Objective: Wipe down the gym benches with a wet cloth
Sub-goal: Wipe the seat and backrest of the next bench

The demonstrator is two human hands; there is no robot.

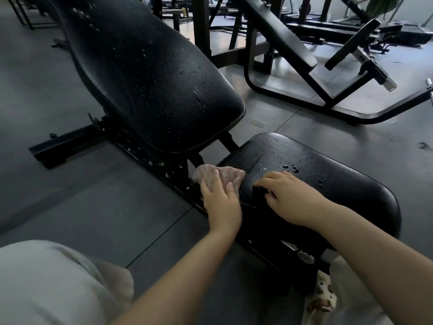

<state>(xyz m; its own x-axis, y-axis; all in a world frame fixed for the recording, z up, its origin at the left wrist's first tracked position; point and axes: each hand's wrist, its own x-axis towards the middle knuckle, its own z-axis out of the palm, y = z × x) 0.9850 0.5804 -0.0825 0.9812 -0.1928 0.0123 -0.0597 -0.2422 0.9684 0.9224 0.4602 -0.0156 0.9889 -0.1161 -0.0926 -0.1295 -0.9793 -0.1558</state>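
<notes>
Left hand [221, 202] flat, fingers straight and together, pressing a pink cloth [219, 175] against the left edge of the seat pad [328, 184], at about 7 o'clock of the view's middle. Cloth soft, ribbed and crumpled, bunched over the pad's rounded corner and jutting out toward 11 o'clock past the fingertips. Right hand [290, 198] just beside, toward 3 o'clock, resting palm down on the pad's top with fingers bent and spread, holding nothing; fingertips touching the surface near the corner. Seat pad black, grained like leather, rounded at the corners, dotted with water beads toward 1 o'clock of the right hand. Back pad [145, 73] long, black, same grained skin, tilted upward toward 11 o'clock, sprinkled with droplets, its lower rounded end near the cloth with a narrow gap between the two pads. Black metal frame [150, 160] with a row of holes running below, a flat foot bar [63, 146] reaching out at 9 o'clock. Grey matte floor [70, 207] open to the left and below. More black machine frames [304, 66] at 1 to 2 o'clock, well apart. Pale trouser knee [46, 285] at 7 o'clock; patterned shoe [322, 294] at 5 o'clock.
</notes>
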